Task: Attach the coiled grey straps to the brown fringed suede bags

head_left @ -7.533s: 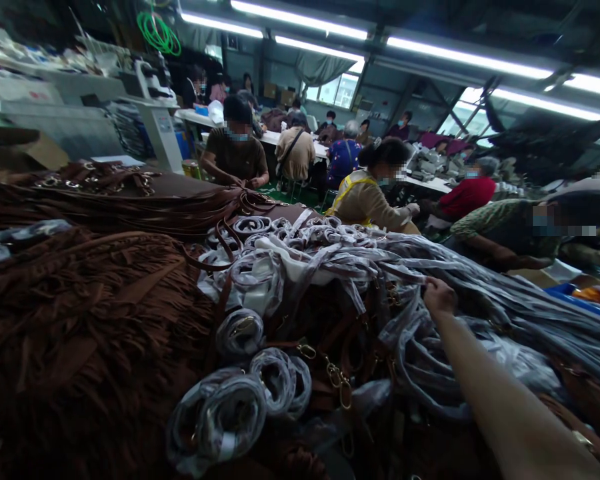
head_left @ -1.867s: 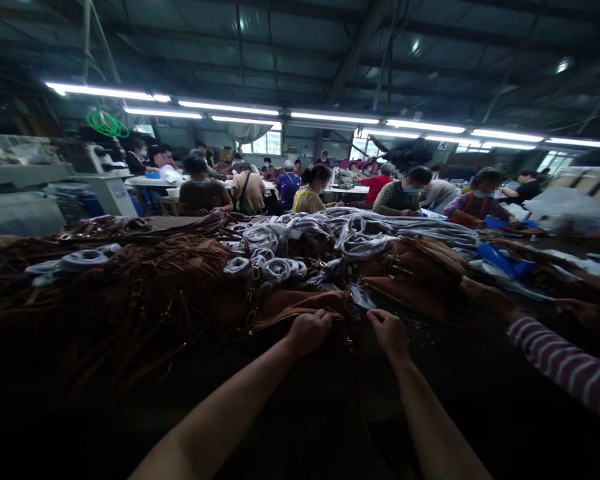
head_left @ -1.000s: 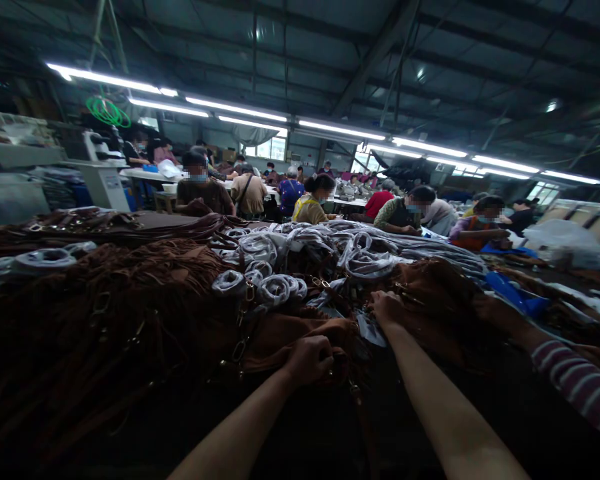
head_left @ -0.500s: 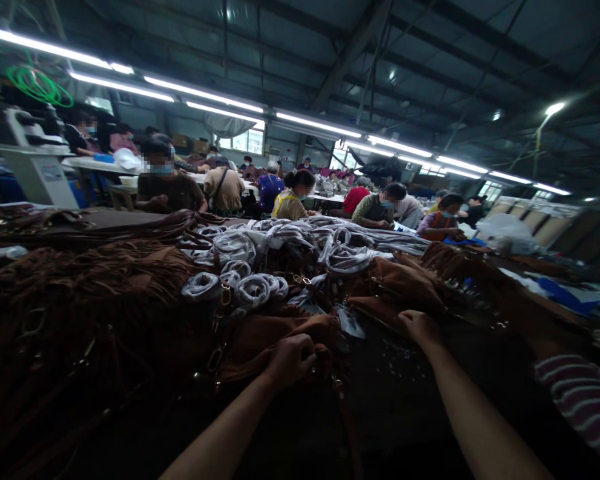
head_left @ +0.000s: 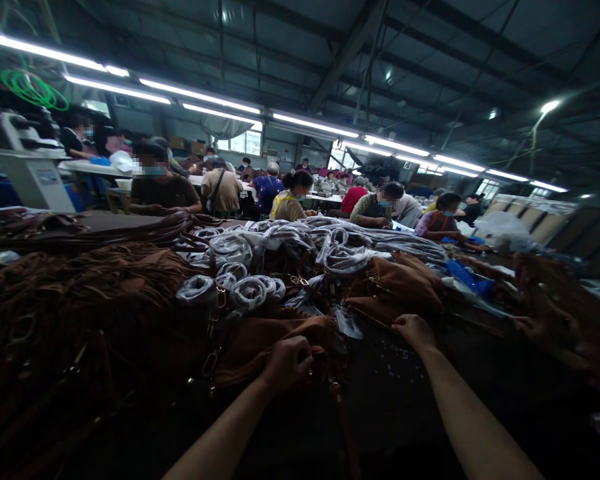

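A brown suede-like bag [head_left: 275,340] with metal fittings lies on the dark table in front of me. My left hand [head_left: 287,363] is curled closed over its right end, with the fingertips partly hidden. A brown strap [head_left: 343,413] with a metal clip hangs from that end toward me. My right hand [head_left: 416,332] is closed, thumb and fingers together, low over the table; whatever may be in the pinch is too small to see. Tiny pale pieces [head_left: 395,360] are scattered just below it. Behind this hand rests another brown bag [head_left: 395,283].
Wrapped pale coiled straps [head_left: 257,290] are heaped behind the bags. Brown fringed pieces [head_left: 130,273] pile up at left. At right, a co-worker's hand [head_left: 535,328] holds a brown bag [head_left: 550,293] near blue plastic [head_left: 470,277]. Several people sit at tables beyond.
My left hand stays on the bag; my right hand has barely shifted. The co-worker at right has moved a brown bag rightward and up, baring the blue plastic behind it.
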A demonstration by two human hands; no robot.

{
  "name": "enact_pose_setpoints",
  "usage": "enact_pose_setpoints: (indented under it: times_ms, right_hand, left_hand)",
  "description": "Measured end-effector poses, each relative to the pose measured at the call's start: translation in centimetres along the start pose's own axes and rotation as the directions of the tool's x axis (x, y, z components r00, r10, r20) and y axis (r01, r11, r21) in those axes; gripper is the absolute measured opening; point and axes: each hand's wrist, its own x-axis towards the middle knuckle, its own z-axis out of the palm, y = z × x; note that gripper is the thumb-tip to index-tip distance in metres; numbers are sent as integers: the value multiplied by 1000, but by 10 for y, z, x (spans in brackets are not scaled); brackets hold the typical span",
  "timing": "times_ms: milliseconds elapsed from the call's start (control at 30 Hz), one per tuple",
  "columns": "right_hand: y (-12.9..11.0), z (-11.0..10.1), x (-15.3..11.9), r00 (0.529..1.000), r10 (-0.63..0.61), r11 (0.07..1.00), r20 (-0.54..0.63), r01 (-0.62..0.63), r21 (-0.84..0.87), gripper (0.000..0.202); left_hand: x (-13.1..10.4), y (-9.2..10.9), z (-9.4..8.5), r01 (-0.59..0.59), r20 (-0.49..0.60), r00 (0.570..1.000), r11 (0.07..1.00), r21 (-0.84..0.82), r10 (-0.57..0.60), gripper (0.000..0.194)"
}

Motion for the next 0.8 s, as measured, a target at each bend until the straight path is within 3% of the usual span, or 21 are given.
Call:
enact_pose_setpoints:
  times_ms: [333, 633, 800]
  right_hand:
    - [-15, -3, -13, 998, -60, 998, 29, 60, -7, 22]
    - [-29, 15, -24, 994, -70, 996, 90, 74, -47, 20]
    - [-28, 16, -27, 995, -78, 996, 69, 81, -35, 22]
  left_hand:
    - [0, 3, 0, 28, 2, 1000, 1000, -7, -28, 3]
    - [0, 1, 1, 14, -10, 1000, 1000, -11, -15, 2]
    - [0, 1, 0, 7, -8, 1000, 1000, -17, -7, 3]
